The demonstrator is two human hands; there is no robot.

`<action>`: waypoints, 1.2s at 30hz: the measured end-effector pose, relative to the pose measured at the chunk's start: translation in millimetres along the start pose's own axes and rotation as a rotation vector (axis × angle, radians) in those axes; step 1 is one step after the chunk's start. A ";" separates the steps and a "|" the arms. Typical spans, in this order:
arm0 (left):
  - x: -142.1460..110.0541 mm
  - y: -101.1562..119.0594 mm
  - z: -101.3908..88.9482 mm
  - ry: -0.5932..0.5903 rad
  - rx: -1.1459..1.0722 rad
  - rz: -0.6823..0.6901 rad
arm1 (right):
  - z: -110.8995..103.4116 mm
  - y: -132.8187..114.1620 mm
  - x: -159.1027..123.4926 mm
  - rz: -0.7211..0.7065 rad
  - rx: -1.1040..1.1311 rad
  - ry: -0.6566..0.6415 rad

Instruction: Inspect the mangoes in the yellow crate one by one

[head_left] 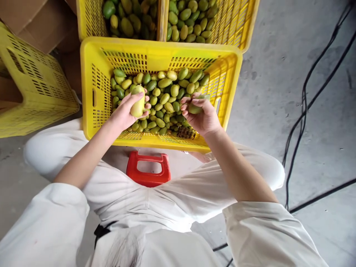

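Observation:
Held above the near yellow crate [161, 44], my left hand [124, 113] is closed around a pale yellow-green oval fruit [138, 104]. On the right side of the same crate, my right hand [207, 118] grips a darker green oval fruit [195, 108], partly covered by the fingers. Below both hands lies a heap of oval fruits [164, 98], ranging from green to yellow. A brown, patterned piece [186, 132] that I cannot identify shows at the crate's near right, by the heap's edge.
Behind stands another yellow crate [233, 22], with green fruits on both sides of a divider [162, 18]. A tilted yellow crate [36, 85] and cardboard [39, 22] are at the left. A red stool [148, 180] shows between my legs; black cables [304, 107] cross the floor at right.

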State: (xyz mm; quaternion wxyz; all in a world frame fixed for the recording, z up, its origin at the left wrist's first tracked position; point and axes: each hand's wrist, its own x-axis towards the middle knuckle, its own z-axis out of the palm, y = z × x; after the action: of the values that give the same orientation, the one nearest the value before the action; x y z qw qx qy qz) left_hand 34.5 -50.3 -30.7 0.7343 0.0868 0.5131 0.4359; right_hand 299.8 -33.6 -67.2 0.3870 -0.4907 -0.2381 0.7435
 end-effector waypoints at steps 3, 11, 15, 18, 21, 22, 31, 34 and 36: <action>-1.1 4.9 -1.5 -0.008 0.017 -0.035 | -1.5 -0.8 0.9 -0.022 -0.021 0.008; -5.2 10.4 10.5 -0.029 0.022 -0.024 | 3.5 0.5 4.4 -0.016 -0.012 0.020; -1.3 -2.0 7.5 0.051 -0.058 -0.012 | 8.3 -2.8 1.0 -0.002 -0.026 -0.052; 3.5 -8.7 0.9 0.115 -0.059 -0.003 | 8.4 -2.1 -2.7 -0.021 0.015 -0.098; 5.2 -7.0 -3.1 0.079 0.059 -0.016 | 5.3 3.0 -1.7 -0.003 -0.011 -0.084; 4.8 -4.9 -3.3 0.063 0.088 -0.029 | 3.9 5.0 -0.5 0.003 -0.034 -0.077; -4.2 5.8 12.6 -0.011 0.228 0.010 | -2.7 2.2 2.4 -0.009 -0.129 -0.065; -4.8 4.0 13.2 -0.055 0.249 0.069 | -2.0 -2.8 0.9 0.018 -0.199 -0.111; -5.1 2.2 11.7 -0.074 0.264 0.111 | -0.2 -4.4 -0.5 0.038 -0.211 -0.129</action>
State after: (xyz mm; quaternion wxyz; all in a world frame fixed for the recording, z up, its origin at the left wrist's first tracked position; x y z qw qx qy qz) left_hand 42.5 -49.1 -20.6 0.7097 0.2272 0.5328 0.4010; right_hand 301.5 -31.4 -63.8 0.3029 -0.4842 -0.3303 0.7515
